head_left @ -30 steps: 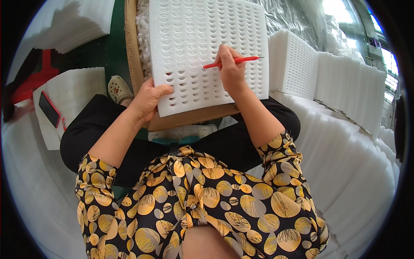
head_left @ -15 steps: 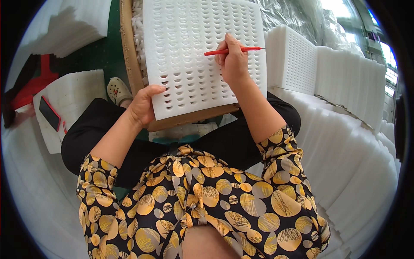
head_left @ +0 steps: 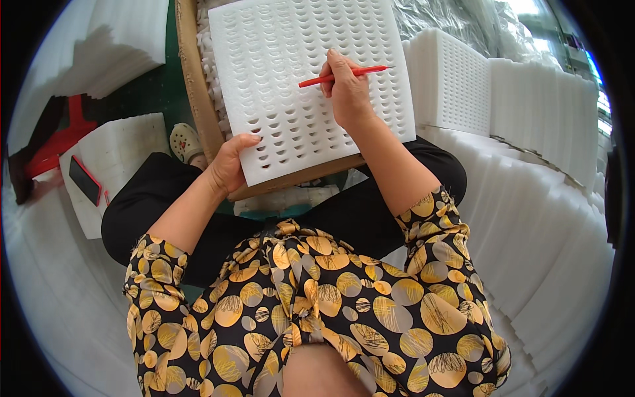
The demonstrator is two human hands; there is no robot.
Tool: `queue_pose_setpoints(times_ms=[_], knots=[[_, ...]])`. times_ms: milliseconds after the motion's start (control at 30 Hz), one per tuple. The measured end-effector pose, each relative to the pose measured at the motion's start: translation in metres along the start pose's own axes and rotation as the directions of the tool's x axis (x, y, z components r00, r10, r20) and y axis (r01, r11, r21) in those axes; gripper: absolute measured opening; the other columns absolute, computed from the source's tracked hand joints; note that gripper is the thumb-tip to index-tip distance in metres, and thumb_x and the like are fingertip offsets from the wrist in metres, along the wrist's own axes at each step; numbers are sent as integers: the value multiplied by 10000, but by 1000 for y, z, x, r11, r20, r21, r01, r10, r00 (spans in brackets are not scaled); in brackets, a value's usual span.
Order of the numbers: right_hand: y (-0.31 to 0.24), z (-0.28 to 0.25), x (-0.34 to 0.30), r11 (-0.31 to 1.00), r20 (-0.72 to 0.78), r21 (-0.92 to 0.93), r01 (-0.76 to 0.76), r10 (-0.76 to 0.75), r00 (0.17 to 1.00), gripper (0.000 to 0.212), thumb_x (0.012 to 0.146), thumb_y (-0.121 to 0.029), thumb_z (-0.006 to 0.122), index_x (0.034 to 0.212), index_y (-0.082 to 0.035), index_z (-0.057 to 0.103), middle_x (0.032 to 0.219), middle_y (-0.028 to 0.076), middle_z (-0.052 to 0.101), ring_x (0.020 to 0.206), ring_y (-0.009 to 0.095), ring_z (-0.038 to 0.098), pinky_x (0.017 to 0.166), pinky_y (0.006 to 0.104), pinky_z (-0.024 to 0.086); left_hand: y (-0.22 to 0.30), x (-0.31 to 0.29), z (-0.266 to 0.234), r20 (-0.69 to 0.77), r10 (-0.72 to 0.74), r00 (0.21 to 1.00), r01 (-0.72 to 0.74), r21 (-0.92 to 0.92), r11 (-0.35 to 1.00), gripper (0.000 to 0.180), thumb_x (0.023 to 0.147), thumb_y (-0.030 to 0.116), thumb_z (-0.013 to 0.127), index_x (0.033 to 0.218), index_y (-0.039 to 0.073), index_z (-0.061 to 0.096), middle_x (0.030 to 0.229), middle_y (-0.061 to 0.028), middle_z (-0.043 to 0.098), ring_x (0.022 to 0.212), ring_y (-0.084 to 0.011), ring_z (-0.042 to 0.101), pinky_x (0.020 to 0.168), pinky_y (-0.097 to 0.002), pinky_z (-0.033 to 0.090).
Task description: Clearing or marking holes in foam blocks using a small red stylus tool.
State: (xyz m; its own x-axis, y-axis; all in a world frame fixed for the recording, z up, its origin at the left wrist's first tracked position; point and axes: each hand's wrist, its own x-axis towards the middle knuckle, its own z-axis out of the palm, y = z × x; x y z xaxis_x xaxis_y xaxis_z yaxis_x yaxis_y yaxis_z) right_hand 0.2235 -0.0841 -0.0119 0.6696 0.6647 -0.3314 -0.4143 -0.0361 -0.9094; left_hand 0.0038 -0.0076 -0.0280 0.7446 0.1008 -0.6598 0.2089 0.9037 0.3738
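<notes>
A white foam sheet (head_left: 264, 86) with rows of half-moon slots lies tilted over an open cardboard box in front of me. My left hand (head_left: 229, 162) grips its near left corner, thumb on top and fingers underneath. Several slots beside that thumb look dark and open; those farther up on the left look filled with white. My right hand (head_left: 347, 89) rests over the sheet's right half with fingers curled. Between them is a slim red pen-shaped tool (head_left: 317, 81), its thin tip pointing right. What the fingertips press on is hidden.
The cardboard box (head_left: 192, 73) holds small white foam bits. Stacked white foam sheets (head_left: 529, 218) rise at the right, with a slotted foam block (head_left: 463, 86) among them. Clear plastic wrap (head_left: 443, 20) lies behind. On a foam block at left sits a red-edged phone (head_left: 84, 180).
My right hand has shifted a little left across the sheet with the red tool. The sheet has turned slightly, its far end swinging left. My left hand keeps its grip on the corner.
</notes>
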Motion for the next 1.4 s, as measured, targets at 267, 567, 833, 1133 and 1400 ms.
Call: queue_pose_setpoints(times_ms=[267,567,833,1133,1400], knots=[[0,-1,1,1000,-31,-6,-2,2,1000,377,941,-259,499,611,-75,513,516,-1,420,459,89,364,451,215,306,3,5,4,58,-21,998,30,-149,988,541,778,143,556,1272,-52,452,1182,-221,577,1009,-299,598,898,-376,459],[-6,4,-6,1000,-42,-6,11,-11,999,370,939,-256,500,617,-75,517,529,-5,425,474,89,366,481,211,318,13,2,-4,-126,215,969,-115,540,834,513,783,115,613,1249,-52,474,1134,-207,598,942,-277,622,829,-323,493],[7,-7,1,999,-61,-32,30,-32,998,385,945,-260,493,614,-66,518,537,-6,435,489,86,365,493,209,329,39,9,14,-89,224,971,-220,52,974,513,800,152,627,1253,-33,477,1137,-192,602,968,-270,612,868,-346,469],[-3,-9,-9,968,-72,-177,180,-195,978,389,946,-222,501,601,-41,511,543,-5,455,522,85,381,495,205,361,31,17,10,-136,160,978,-151,70,986,454,801,92,615,1221,-30,493,1082,-185,619,914,-257,632,825,-356,504],[8,-12,-11,964,97,-199,176,-159,982,375,937,-194,510,593,-44,498,541,-7,462,511,86,389,463,218,364,34,10,13,-150,157,976,-154,36,987,423,798,44,605,1201,-37,503,1062,-190,625,891,-257,639,813,-355,515]])
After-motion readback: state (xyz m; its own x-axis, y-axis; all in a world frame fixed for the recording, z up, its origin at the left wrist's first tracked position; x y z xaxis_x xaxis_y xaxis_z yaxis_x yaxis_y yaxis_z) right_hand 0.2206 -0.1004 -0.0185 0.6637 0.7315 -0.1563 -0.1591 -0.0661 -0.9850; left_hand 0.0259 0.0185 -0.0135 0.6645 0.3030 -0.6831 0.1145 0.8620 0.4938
